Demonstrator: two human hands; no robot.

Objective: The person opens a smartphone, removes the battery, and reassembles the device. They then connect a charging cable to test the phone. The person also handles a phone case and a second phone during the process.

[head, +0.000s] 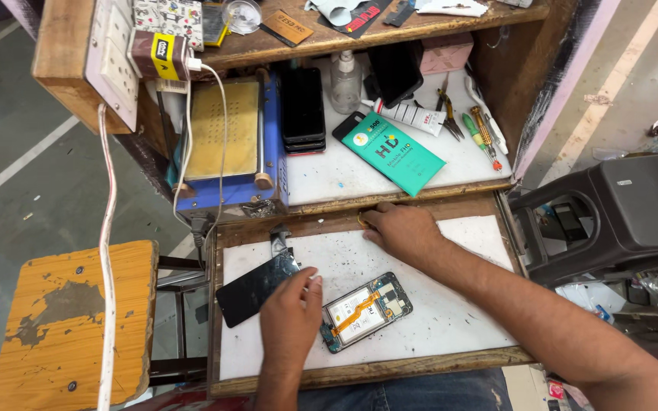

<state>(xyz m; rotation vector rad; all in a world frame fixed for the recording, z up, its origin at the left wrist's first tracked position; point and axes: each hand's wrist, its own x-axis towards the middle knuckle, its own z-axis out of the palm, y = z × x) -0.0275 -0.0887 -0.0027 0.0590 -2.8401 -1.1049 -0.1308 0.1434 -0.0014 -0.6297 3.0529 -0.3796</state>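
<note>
white board tops the bench [451, 320] i'm looking down on. my left hand [291, 312] lies flat near the front edge, fingers loosely together, fingertips touching the opened phone [367, 310] and partly covering the detached black screen [251, 288] on its left; it grips neither, as far as i can see. the phone lies tilted with its back off, orange ribbon cable showing. my right hand [401, 228] rests palm down at the bench's back edge, fingers curled over something small and yellowish that i can't make out. a metal tool [279, 237] pokes out behind the screen, its lower end hidden. on the shelf beyond lie a green screen-protector packet [390, 151], a stack of dark phones [303, 109] and pliers [448, 114].
</note>
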